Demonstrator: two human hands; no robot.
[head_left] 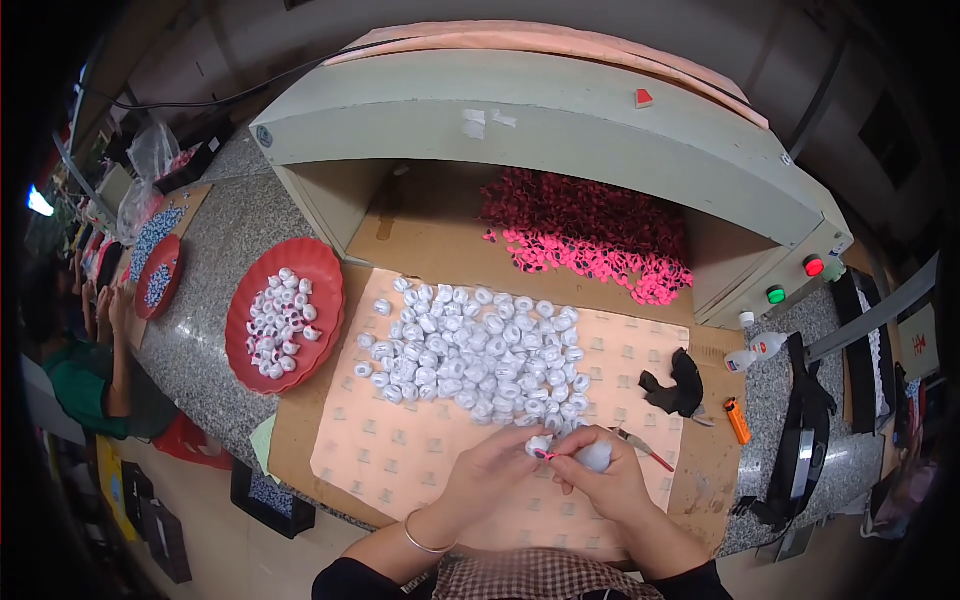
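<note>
My left hand point(492, 470) pinches one small white ring-shaped piece point(539, 445) at the near edge of a big heap of the same white pieces point(478, 355) on a pink sheet point(400, 450). My right hand point(605, 478) holds a small white bottle point(597, 457) with a thin pink tip that touches the pinched piece. Both hands meet close together above the sheet's near side.
A red plate point(285, 312) with white pieces sits to the left. Pink and dark red pieces point(590, 235) lie heaped inside a grey box-shaped machine point(520, 130). Black scraps point(677, 385), an orange lighter point(737, 420) and white bottles point(757, 350) lie right. Another person point(95, 370) sits far left.
</note>
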